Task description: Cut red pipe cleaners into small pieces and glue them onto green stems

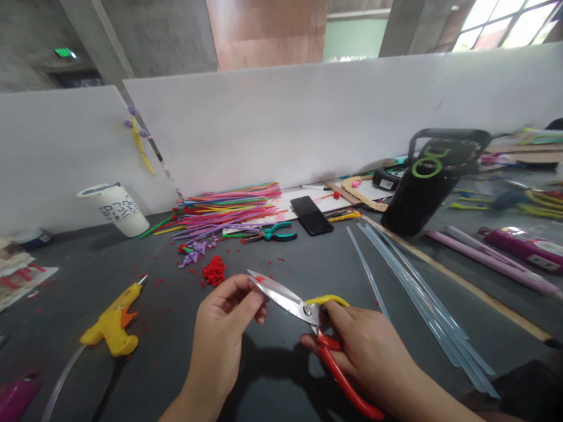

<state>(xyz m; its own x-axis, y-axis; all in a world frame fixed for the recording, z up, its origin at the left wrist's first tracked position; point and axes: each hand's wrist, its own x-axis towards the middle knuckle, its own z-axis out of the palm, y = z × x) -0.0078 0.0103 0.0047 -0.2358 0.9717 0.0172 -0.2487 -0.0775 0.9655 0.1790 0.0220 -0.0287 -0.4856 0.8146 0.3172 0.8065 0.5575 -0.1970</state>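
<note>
My right hand (365, 340) is wrapped round the handles of a pair of scissors (285, 298), one red and one yellow. The blades point up and left, nearly together. At their tips, my left hand (229, 322) is closed in a pinch, with thumb and forefinger pressed together. A small bit of red shows by the blade; what the pinch holds is mostly hidden. Just beyond the left hand lies a heap of small red pieces (214, 271). Behind that heap are small purple pieces (197, 252).
A yellow glue gun (112, 322) lies at left, near a white cup (115, 210). Colourful pipe cleaners (229, 211), teal-handled pliers (275, 232) and a phone (311, 215) lie at the back. Clear glue sticks (417, 287) and a black bottle (422, 187) are at right.
</note>
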